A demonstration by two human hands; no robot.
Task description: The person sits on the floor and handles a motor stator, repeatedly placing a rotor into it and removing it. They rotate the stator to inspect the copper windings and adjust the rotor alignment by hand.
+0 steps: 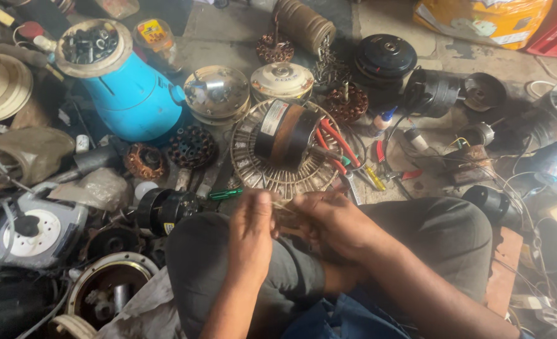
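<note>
Knees, grey trousers point(241, 263): lower centre of the frame, drawn up, nearest the camera; the forearms rest across them.

Left hand point(251, 229): centre of the frame, just above the left knee, back of the hand to the camera, fingers curled in and closed on a small pale bundle.

Right hand point(336, 221): just right of the left hand, nearly touching it, fingers bent inward toward the same item; whether they pinch it or only steady it cannot be told.

Pale bundle of wire or fibre point(286, 210): lies between the two hands, blurred, mostly hidden by the fingers. Its visible strands run roughly left to right, from one hand toward the other; it sits level with both, slightly closer to the left hand's fingertips.

Round metal grille point(253, 164): directly above the hands, flat on the floor, carrying a black and copper motor point(288, 134) lying tilted on it.

Red-handled pliers point(336, 145): right edge of the grille, handles slanting to the upper left.

Yellow-handled screwdriver point(374, 177): just right of the pliers.

Green-handled screwdriver point(226, 194): left of the hands, near the grille's lower rim.

Blue plastic container point(131, 94): upper left, its open top full of small dark parts.

Black motor housing point(386, 58): upper right of centre, well apart from the hands.
</note>
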